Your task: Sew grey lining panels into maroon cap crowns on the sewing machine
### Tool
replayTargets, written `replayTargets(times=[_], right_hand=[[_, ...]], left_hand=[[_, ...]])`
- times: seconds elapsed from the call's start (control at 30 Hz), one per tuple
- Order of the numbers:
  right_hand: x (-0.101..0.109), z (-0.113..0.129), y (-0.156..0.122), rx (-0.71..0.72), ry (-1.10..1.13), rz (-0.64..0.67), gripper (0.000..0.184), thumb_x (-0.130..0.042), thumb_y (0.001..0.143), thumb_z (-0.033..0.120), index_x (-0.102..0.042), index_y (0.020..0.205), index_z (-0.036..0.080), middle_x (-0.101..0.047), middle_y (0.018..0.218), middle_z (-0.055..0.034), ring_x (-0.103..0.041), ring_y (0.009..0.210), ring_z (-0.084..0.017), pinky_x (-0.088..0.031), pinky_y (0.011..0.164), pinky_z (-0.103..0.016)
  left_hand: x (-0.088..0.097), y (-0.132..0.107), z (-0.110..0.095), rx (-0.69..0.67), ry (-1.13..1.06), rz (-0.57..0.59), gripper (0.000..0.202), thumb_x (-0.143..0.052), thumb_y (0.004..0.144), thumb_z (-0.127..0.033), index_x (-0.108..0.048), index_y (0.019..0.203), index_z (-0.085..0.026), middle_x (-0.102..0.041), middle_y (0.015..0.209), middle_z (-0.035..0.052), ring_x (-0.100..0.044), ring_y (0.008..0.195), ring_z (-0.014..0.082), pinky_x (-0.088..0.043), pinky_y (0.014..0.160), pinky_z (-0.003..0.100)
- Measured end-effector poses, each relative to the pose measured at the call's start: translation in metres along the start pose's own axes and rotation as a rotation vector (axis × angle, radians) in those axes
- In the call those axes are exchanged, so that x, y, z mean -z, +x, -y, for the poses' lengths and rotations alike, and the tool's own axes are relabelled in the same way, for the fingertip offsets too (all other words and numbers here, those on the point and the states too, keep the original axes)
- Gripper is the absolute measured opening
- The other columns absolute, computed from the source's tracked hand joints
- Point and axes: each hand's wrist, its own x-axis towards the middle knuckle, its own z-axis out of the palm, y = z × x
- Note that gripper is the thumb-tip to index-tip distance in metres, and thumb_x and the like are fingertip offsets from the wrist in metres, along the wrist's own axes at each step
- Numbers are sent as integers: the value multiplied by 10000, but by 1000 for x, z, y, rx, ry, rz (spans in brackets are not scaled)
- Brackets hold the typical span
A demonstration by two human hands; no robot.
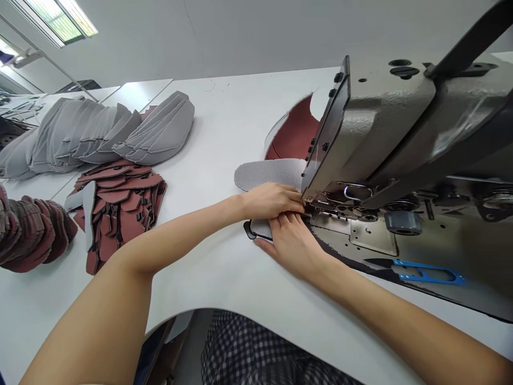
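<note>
A grey mesh fabric piece (268, 172) lies under the head of a sewing machine (377, 117), and its lower part has a black edge. My left hand (273, 201) reaches across it, fingers bent together on the fabric close to the needle area; their tips are partly hidden. Just below, my right hand (295, 240) lies palm down with fingers stretched over the lower part of the piece, its thumb apart toward the black-edged end. The needle itself is hidden behind the machine head and my fingers.
Blue-handled thread snips (430, 271) rest on the machine bed. A curved red piece (292, 131) stands behind the mesh. On the white table (216, 128), grey pieces (160, 131), red pieces with black parts (130, 208) and a dark red stack (34, 230) lie left.
</note>
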Motion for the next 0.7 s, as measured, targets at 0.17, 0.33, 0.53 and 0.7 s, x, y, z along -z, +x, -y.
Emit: replayTargets(times=[0.17,0.33,0.53,0.7], right_hand=[[0,-6,7,-12,13,-27,692,-570,950,521,-561,1331,-57,-588,1314,-296,-482,1291,-448,-350,1127,-571],[-4,-7,8,-12,15,-46,679,-568,953,507,-561,1329,-58,-585,1311,-305,-492,1283,-438,-356,1122,-570],[-5,-6,7,-15,10,-55,658,-560,961,489,-555,1333,-53,-589,1301,-304,-502,1278,-420,-371,1114,-553],[-7,-5,7,-17,1,-60,659,-535,968,495,-558,1323,-60,-585,1301,-310,-496,1276,-430,-363,1115,-563]], left_hand=[[-4,4,11,2,7,-47,294,-503,977,-136,-728,1164,-169,-730,1218,77,-665,1075,211,-526,815,299],[-3,5,10,44,-8,-24,305,-498,967,-106,-737,1139,-186,-740,1193,70,-655,1109,215,-524,858,307],[-4,3,8,47,-34,-43,315,-501,970,-113,-726,1178,-186,-725,1232,64,-652,1121,215,-529,878,302],[-4,4,9,36,-25,-48,315,-506,963,-109,-727,1178,-178,-731,1213,78,-660,1106,215,-532,885,295]])
